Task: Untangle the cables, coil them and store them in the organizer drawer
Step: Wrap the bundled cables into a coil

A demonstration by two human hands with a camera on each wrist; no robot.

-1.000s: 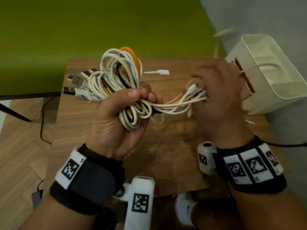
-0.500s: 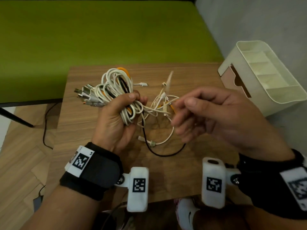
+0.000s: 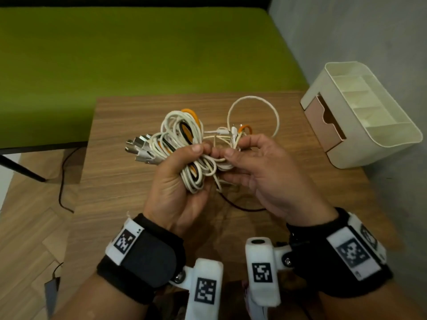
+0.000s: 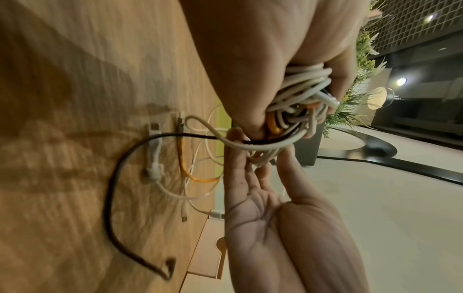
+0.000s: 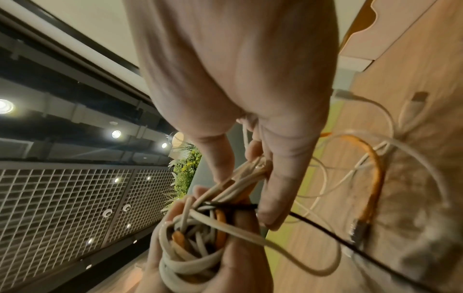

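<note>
Nearest, the left hand [image 3: 178, 192] grips a tangled bundle of white, orange and black cables [image 3: 184, 144] above the brown wooden table [image 3: 120, 181], fingers curled round it. The right hand [image 3: 261, 172] beside it pinches loose white strands of the same bundle between thumb and fingers. A thin black cable [image 3: 240, 205] trails onto the table. Farther right stands the cream plastic organizer [image 3: 360, 116], its top compartments bare, its pink drawer [image 3: 323, 125] slightly open; contents cannot be seen.

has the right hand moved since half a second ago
Yes. The right hand has closed in leftward across the wooden table, away from the organizer, to meet the cable bundle.
</note>
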